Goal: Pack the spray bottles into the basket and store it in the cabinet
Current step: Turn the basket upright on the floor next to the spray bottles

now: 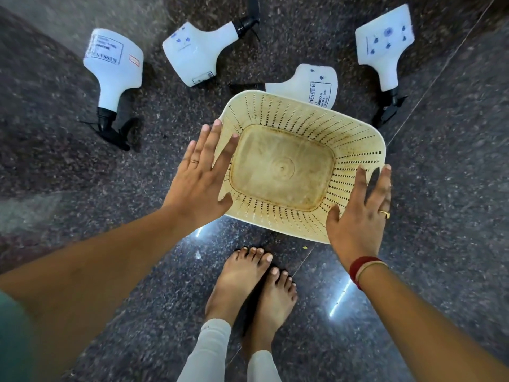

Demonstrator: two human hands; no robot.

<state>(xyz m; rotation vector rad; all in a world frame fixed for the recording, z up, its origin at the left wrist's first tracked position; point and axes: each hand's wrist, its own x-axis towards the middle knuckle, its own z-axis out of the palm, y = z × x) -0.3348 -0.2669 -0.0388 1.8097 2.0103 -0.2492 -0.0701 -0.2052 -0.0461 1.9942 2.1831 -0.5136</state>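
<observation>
A cream perforated basket (355, 139) sits empty on the dark stone floor, its stained bottom showing. My left hand (201, 175) is spread over its left rim, fingers apart, holding nothing. My right hand (360, 213) is spread over its near right corner, also holding nothing. Several white spray bottles with black trigger heads lie on their sides beyond the basket: one at the far left (114, 70), one at centre back (197, 55), one partly hidden behind the basket's far rim (311, 84), and one at the far right (385, 49).
My bare feet (248, 285) stand just in front of the basket. Polished speckled granite floor (440, 188) spreads all around, with tile joints running diagonally on the right. No cabinet is in view.
</observation>
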